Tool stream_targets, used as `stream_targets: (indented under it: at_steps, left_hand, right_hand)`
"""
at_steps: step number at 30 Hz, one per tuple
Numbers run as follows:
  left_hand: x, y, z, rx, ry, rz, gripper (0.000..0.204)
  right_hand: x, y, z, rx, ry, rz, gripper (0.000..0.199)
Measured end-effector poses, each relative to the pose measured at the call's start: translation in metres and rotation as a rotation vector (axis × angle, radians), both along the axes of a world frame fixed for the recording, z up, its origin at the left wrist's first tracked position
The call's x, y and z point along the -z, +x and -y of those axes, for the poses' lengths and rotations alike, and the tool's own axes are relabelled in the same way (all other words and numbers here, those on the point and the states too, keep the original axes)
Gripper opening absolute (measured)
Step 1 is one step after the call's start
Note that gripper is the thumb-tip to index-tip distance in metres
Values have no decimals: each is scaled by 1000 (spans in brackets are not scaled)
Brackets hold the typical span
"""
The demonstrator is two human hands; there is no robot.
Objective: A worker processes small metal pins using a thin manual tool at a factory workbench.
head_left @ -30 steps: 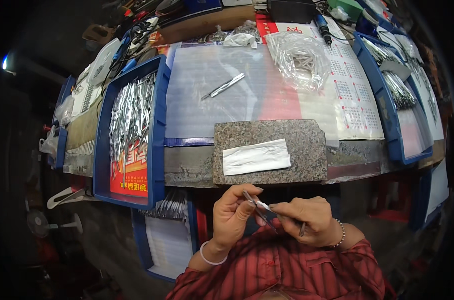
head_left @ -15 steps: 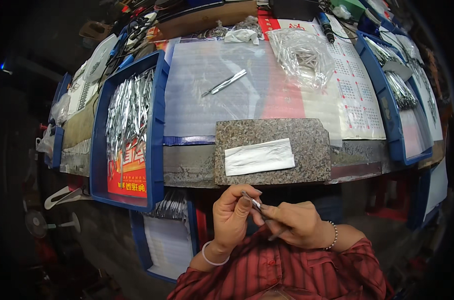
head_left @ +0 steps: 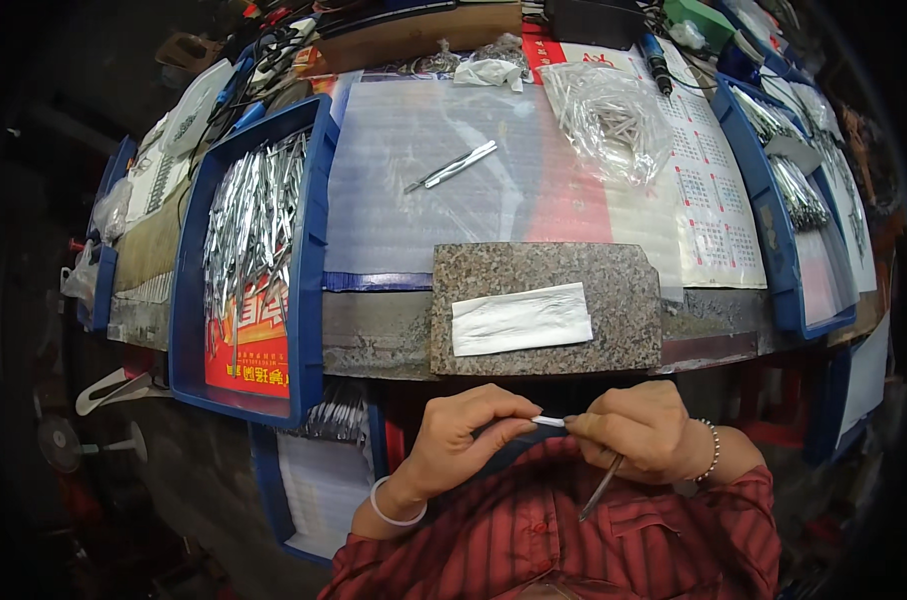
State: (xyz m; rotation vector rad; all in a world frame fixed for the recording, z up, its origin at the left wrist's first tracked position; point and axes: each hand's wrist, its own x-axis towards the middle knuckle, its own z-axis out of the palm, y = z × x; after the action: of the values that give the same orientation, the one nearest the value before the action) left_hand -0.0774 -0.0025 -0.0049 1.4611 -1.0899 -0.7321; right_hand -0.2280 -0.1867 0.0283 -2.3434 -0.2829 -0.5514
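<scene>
- Cluttered workbench [head_left: 394,330] up front, dark workshop floor falling away at the left edge.
- Held close to the chest, just below the bench edge: a thin metal tool [head_left: 602,486], silvery tip showing between the two hands, slim shaft poking down out of the right fist.
- Left hand [head_left: 464,440] pinched narrow, thumb and forefinger closed on the white-silver tip [head_left: 549,421]; pale bangle at the wrist.
- Right hand [head_left: 642,432] curled tight round the shaft, bead bracelet at the wrist.
- Likely light and stiff, smooth enough to slip (a judgement from the bright metal sheen); pointed end probably easy to bend or prick with, so best taken by the mid-shaft with a firm pinch, tip steadied only lightly.
- Directly above the hands, a speckled granite slab [head_left: 614,270] on the bench edge, with a white folded cloth or paper [head_left: 522,319] lying flat on it.
- Further back, one similar silvery tool [head_left: 452,167] lying alone on a ribbed translucent sheet [head_left: 394,210].
- Left of that, a blue tray [head_left: 312,250] heaped with many shiny metal pieces [head_left: 254,215].
- Back right, a clear plastic bag [head_left: 609,120] of more metal pieces, resting on a printed calendar sheet [head_left: 719,220].
- Far right, another blue tray [head_left: 769,250] with similar stock (contents too small to tell apart).
</scene>
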Motion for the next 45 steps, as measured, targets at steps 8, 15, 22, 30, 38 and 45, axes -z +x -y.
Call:
stream_targets:
  at_steps: [8,15,22,30,38,45]
  left_hand:
    - [7,25,21,-294,-161,446,18]
    - [33,35,28,-342,-63,782,20]
    - [32,37,23,-275,-17,751,22]
    - [38,41,26,-258,-51,712,21]
    - [32,48,19,-256,-42,673,22]
    - [36,54,3,-319,8,690,21]
  right_hand:
    - [-12,1,22,345,304,-55,50]
    - [-1,29,30,239,314,-284,42]
    - [-12,30,18,218,372,416,31]
    - [-2,53,35,191,97,-100,16]
    - [15,72,12,123,48,-254,17]
    - [-3,75,0,132,31,156,26]
